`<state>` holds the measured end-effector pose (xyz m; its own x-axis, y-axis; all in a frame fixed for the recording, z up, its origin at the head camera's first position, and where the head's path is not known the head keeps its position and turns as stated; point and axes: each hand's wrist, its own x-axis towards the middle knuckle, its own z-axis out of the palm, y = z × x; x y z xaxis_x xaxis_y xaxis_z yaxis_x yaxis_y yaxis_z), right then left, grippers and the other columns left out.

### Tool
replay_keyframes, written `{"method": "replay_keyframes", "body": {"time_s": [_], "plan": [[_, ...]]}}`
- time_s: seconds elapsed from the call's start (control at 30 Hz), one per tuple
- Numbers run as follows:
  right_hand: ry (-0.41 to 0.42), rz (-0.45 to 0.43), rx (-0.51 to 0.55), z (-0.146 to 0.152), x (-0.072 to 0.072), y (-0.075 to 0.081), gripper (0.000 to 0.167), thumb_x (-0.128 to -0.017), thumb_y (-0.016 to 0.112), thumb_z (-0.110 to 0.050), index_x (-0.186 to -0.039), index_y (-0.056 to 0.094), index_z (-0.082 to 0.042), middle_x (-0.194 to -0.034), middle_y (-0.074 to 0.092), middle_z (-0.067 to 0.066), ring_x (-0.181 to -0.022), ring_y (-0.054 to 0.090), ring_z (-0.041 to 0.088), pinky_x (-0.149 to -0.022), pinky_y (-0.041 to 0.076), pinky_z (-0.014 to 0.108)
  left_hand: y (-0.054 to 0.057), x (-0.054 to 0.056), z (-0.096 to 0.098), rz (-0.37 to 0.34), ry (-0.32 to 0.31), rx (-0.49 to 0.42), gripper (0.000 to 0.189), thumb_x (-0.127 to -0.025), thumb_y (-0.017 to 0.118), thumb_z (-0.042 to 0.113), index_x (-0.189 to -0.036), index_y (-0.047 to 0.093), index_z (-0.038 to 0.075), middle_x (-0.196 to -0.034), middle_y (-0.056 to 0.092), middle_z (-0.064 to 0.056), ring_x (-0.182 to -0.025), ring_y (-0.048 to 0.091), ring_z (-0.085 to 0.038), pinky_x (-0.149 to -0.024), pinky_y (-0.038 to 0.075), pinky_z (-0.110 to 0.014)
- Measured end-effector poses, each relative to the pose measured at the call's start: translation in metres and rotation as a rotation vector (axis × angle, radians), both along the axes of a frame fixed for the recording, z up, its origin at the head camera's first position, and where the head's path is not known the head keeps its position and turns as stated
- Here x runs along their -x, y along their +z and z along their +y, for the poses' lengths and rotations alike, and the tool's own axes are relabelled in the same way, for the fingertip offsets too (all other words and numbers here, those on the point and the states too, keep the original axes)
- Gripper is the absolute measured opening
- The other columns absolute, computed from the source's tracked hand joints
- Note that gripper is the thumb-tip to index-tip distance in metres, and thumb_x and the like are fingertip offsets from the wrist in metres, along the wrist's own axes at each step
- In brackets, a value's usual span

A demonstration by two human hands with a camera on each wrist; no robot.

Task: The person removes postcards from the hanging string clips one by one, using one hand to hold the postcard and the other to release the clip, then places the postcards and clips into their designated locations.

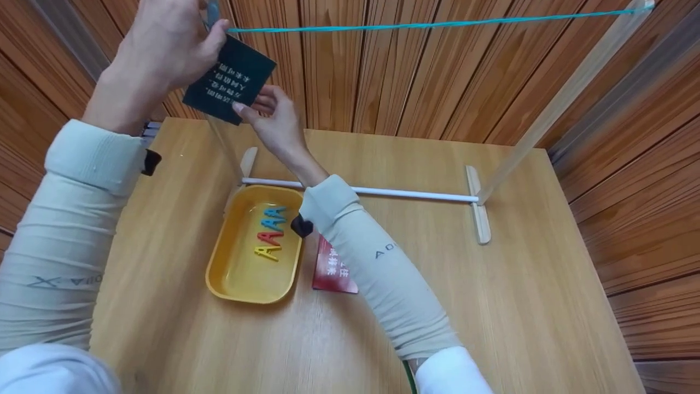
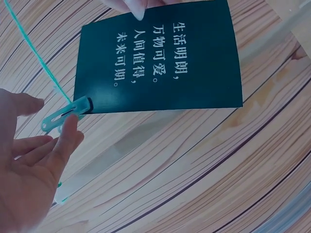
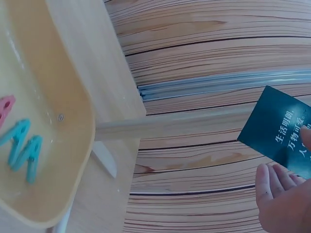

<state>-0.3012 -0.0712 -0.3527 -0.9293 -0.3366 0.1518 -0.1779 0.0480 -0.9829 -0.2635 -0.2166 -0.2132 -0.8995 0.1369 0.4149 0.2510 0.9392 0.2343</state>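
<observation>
A dark green card [image 1: 232, 79] with white Chinese writing is held up at the left end of a teal cord [image 1: 426, 25]. My right hand [image 1: 280, 123] pinches the card's lower edge, thumb on the printed face. A light blue clothespin [image 2: 68, 114] sits at the card's corner, where the cord meets it in the left wrist view. My left hand [image 2: 36, 155] is beside that clothespin; one fingertip touches or nearly touches it, while another digit stands apart from it. In the head view, the left hand covers most of the clothespin.
A yellow tray [image 1: 216, 279] on the wooden table [image 1: 525, 306] holds several clothespins [image 1: 269, 238]. A red card [image 1: 333, 271] lies partly under my right forearm. Upright wooden posts [image 1: 569, 98] on feet carry the cord, joined by a white rod [image 1: 415, 193].
</observation>
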Motion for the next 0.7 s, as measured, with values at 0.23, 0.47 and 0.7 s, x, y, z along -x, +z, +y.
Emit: {"method": "replay_keyframes", "body": {"time_s": [0.23,0.47,0.7], "plan": [[-0.066,-0.04,0.089,-0.012,-0.005,0.0,0.037,-0.101,0.071,-0.018,-0.135,0.06,-0.008,-0.128,0.075,0.007,-0.106,0.071,0.009,-0.09,0.058,0.012,0.001,-0.009,-0.002,-0.08,0.03,-0.08,0.059,-0.113,0.04,0.034,-0.167,0.022,0.019,-0.155,0.043,-0.025,-0.135,0.054,-0.044,-0.117,0.047,-0.06],[-0.096,-0.029,0.152,-0.009,-0.005,0.001,0.027,-0.102,0.069,-0.017,-0.128,0.066,-0.008,-0.124,0.077,0.006,-0.103,0.074,0.01,-0.092,0.06,0.017,0.002,-0.009,-0.005,-0.071,0.045,-0.117,0.056,-0.113,0.038,0.039,-0.166,0.026,0.028,-0.152,0.05,-0.018,-0.132,0.058,-0.034,-0.119,0.048,-0.047],[-0.058,-0.032,0.158,-0.007,-0.006,0.0,0.027,-0.102,0.067,-0.018,-0.128,0.067,-0.009,-0.124,0.077,0.007,-0.103,0.074,0.009,-0.093,0.061,0.021,0.002,-0.004,-0.013,-0.155,0.098,-0.235,0.049,-0.109,0.043,0.047,-0.156,0.043,0.034,-0.144,0.055,-0.007,-0.112,0.052,-0.009,-0.117,0.049,-0.028]]}}
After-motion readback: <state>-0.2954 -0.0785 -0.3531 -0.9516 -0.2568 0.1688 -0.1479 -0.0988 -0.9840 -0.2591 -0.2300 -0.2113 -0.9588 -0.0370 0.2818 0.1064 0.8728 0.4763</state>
